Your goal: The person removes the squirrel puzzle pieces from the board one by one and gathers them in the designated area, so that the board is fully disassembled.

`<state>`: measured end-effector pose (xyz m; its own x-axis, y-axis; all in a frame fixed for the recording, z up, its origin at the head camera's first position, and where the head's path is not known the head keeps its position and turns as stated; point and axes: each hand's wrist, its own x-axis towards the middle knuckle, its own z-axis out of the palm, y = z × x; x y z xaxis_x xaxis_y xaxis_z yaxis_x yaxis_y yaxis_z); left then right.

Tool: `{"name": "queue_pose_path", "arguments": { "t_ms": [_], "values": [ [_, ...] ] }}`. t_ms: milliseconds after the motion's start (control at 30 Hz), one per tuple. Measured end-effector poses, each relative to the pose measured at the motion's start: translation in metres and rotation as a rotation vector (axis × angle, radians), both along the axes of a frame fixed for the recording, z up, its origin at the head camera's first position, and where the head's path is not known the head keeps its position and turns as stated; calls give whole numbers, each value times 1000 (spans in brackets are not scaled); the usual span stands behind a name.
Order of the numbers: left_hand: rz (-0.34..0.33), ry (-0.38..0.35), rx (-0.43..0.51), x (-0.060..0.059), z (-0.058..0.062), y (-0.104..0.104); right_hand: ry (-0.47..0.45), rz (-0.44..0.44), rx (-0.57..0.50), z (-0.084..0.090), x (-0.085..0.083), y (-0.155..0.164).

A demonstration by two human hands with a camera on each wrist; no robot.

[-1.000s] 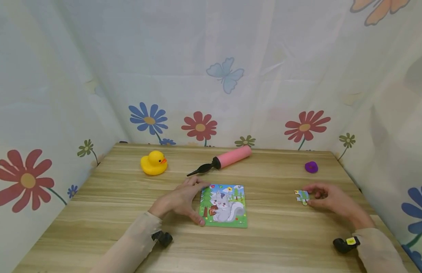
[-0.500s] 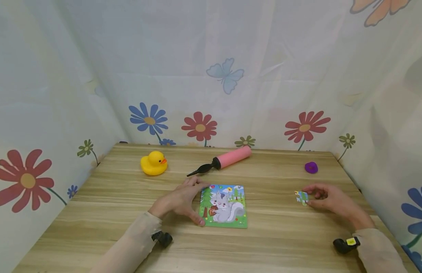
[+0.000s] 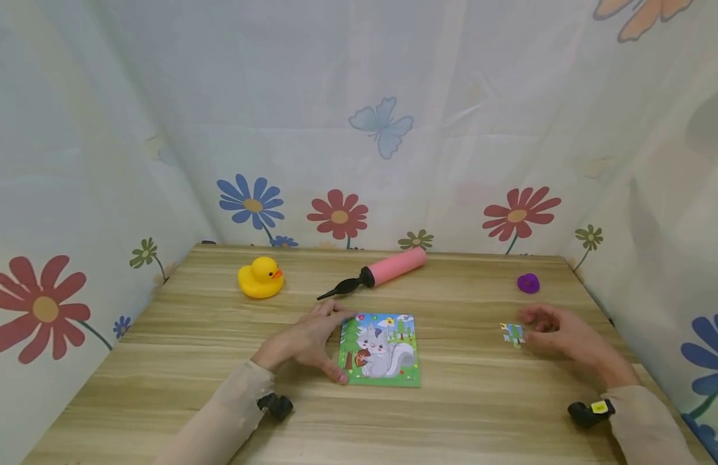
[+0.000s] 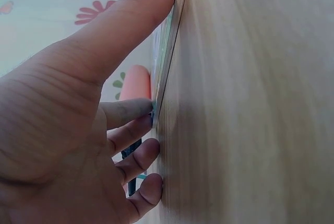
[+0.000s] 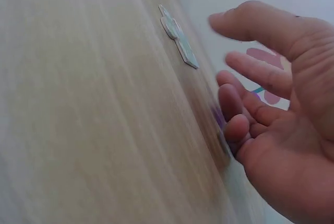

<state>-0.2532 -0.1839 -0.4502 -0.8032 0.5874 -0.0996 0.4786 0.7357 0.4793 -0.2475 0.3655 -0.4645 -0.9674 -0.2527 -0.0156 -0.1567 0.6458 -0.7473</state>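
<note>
A: Head view: left hand (image 3: 303,344) steadies puzzle board (image 3: 380,349); puzzle piece (image 3: 513,334) lies apart, just beside right hand (image 3: 559,337).

B: Wrist views: right hand's fingers (image 5: 261,72) spread, holding nothing; left thumb (image 4: 125,31) and fingertips pressed along the board's edge. Judged: the piece needs re-pinching.

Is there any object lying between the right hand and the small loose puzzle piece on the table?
No, nothing visible. The right hand hovers open beside the loose puzzle piece, apart from it; only bare table shows between them. The purple object lies farther back, off to the side.
</note>
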Motion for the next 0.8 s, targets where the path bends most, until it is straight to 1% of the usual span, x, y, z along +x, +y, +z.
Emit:
{"name": "queue_pose_path", "arguments": {
  "t_ms": [133,300,433,533,700,800],
  "values": [
    [1,8,-6,-1,-1,-1,28,-54,-16,11,-4,-8],
    [-1,11,4,-2,-1,-3,86,-67,-66,33,-6,-27],
    [-3,9,11,-1,-1,-3,145,-36,-132,50,-5,-46],
    [-4,3,14,-1,-2,-3,182,-9,-176,59,-4,-64],
    [-16,5,23,-1,-2,-1,198,19,-226,67,-1,-93],
    [-18,7,23,-1,-1,0,202,36,-238,68,0,-108]
  ]
}}
